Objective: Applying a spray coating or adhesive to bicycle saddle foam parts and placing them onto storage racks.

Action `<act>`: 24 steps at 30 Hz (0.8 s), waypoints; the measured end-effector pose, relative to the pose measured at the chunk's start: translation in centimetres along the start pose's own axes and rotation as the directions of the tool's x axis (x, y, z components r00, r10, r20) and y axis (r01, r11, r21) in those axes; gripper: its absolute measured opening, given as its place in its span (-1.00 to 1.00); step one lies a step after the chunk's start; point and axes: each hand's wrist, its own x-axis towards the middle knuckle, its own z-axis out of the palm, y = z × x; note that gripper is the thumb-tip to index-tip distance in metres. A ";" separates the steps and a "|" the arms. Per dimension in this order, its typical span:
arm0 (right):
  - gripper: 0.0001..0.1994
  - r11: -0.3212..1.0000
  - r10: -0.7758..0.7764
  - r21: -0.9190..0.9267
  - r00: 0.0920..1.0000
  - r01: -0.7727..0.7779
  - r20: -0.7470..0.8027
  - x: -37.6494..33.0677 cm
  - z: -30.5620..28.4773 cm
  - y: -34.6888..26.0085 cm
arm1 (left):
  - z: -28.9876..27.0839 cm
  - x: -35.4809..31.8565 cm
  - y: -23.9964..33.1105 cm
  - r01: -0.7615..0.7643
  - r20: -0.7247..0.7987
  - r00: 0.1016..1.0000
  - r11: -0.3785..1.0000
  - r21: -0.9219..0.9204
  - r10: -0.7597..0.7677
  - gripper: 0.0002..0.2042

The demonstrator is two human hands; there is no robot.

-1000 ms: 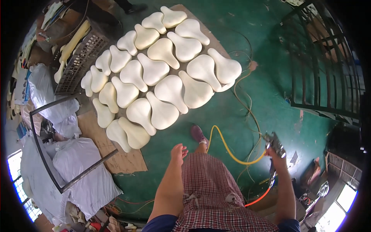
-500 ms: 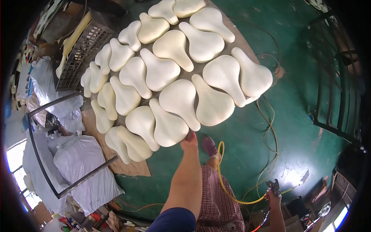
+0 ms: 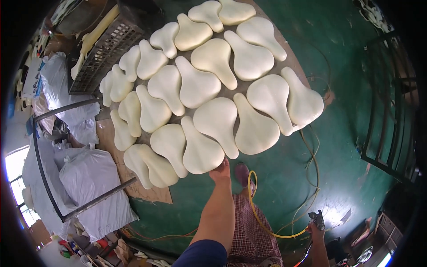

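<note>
Your left hand [image 3: 221, 171] reaches down w/ fingers on the near edge of the closest cream saddle pad [image 3: 201, 149], front row of the batch on the floor. Right hand [image 3: 316, 228] is closed around a spray gun [image 3: 317, 218] w/ yellow hose [image 3: 271, 229], off to the side. Looks like a grab/reposition step; next you'd need a firm grip on that pad's edge w/o bumping its neighbours.

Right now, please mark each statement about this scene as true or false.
1. The left hand touches a cream saddle-shaped piece. True.
2. The right hand is empty. False: it holds a spray tool joined to a yellow hose.
3. The cream pieces lie stacked in one tall pile. False: they are spread flat, side by side.
4. The floor is green. True.
5. White sacks lie at the person's left. True.
</note>
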 end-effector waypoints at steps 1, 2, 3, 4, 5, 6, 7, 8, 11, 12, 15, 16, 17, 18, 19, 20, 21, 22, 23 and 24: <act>-0.88 1.000 -0.005 -0.018 1.000 0.005 0.011 0.0 -0.1 -0.2 | 0.0 -0.2 0.1 -0.002 -0.014 1.000 1.000 0.017 0.003 -0.71; -0.88 1.000 -0.014 -0.018 1.000 0.014 0.014 -0.2 -0.3 -0.4 | 0.1 -0.4 0.3 -0.004 -0.028 1.000 0.999 0.034 0.005 -0.72; -0.81 1.000 0.001 -0.022 0.999 0.000 0.033 -0.3 -0.5 -0.6 | 0.2 -0.5 0.5 -0.005 -0.022 1.000 1.000 0.027 0.006 -0.72; -0.71 1.000 0.017 -0.026 0.999 -0.016 0.052 -0.6 -0.6 -0.8 | 0.3 -0.6 1.0 0.022 -0.031 0.999 0.999 0.025 -0.021 -0.73; -0.71 1.000 0.010 -0.025 0.998 -0.008 0.055 -0.7 -0.8 -1.0 | 0.3 -0.7 1.3 0.049 -0.040 0.998 0.999 0.023 -0.048 -0.74; -0.67 1.000 -0.007 -0.016 0.999 0.007 0.046 -0.7 -1.0 -1.1 | 0.3 -0.9 1.5 0.047 -0.033 0.998 0.999 0.019 -0.046 -0.74; -0.63 1.000 -0.020 -0.006 0.999 0.020 0.034 -1.0 -0.8 -1.8 | 0.5 -1.2 1.5 0.038 -0.023 0.999 0.998 0.040 -0.037 -0.74; -0.63 1.000 -0.024 -0.003 0.999 0.024 0.035 -1.4 -0.6 -2.6 | 0.8 -1.6 1.6 0.027 -0.013 1.000 0.998 0.061 -0.027 -0.75; -0.53 0.997 -0.058 -0.047 0.998 0.059 0.016 -2.4 -0.6 -4.6 | 1.6 -2.4 2.7 0.062 -0.035 0.998 0.998 0.025 -0.061 -0.77; -0.51 0.995 -0.087 -0.047 0.996 0.088 0.025 -2.3 -1.0 -4.7 | 1.8 -2.6 3.2 0.065 -0.029 0.998 0.998 0.024 -0.064 -0.77; -0.49 0.993 -0.097 -0.069 0.995 0.096 -0.008 -2.2 -3.1 -4.8 | 3.0 -3.5 2.6 0.101 -0.011 0.995 0.989 0.106 -0.100 -0.74; -0.49 0.992 -0.082 -0.097 0.996 0.077 -0.042 -2.4 -4.3 -4.5 | 3.9 -4.5 1.5 0.109 0.031 0.993 0.991 0.083 -0.112 -0.72; -0.49 0.994 -0.081 -0.083 0.994 0.075 -0.073 -2.2 -5.1 -4.4 | 4.7 -5.2 1.4 0.107 0.078 0.991 0.993 0.055 -0.111 -0.69; -0.49 0.993 -0.086 -0.091 0.994 0.080 -0.067 -1.8 -6.0 -4.1 | 4.3 -4.8 2.1 0.117 0.070 0.990 0.992 0.050 -0.120 -0.67; -0.49 0.992 -0.089 -0.094 0.993 0.082 -0.072 -1.7 -6.9 -3.8 | 4.7 -5.1 2.1 0.102 0.115 0.987 0.993 0.060 -0.108 -0.67; -0.50 0.971 -0.203 -0.154 0.972 0.184 -0.115 -1.7 -7.5 -3.4 | 5.1 -5.3 2.3 0.084 0.162 0.982 0.994 0.066 -0.093 -0.67; -0.50 0.935 -0.314 -0.224 0.936 0.276 -0.157 -1.6 -8.3 -3.0 | 5.4 -5.3 2.5 0.117 0.163 0.978 0.990 0.081 -0.129 -0.67; -0.49 0.894 -0.382 -0.305 0.914 0.328 -0.139 -1.5 -9.8 -2.4 | 5.4 -5.1 3.0 0.149 0.167 0.972 0.984 0.094 -0.164 -0.66; -0.46 0.874 -0.392 -0.374 0.905 0.311 -0.164 -1.1 -11.6 -1.0 | 5.0 -4.1 4.0 0.162 0.187 0.966 0.981 0.106 -0.180 -0.66; -0.44 0.810 -0.435 -0.496 0.888 0.313 -0.150 -2.6 -10.8 -3.6 | 4.4 -3.2 5.6 0.142 0.210 0.964 0.984 0.109 -0.163 -0.65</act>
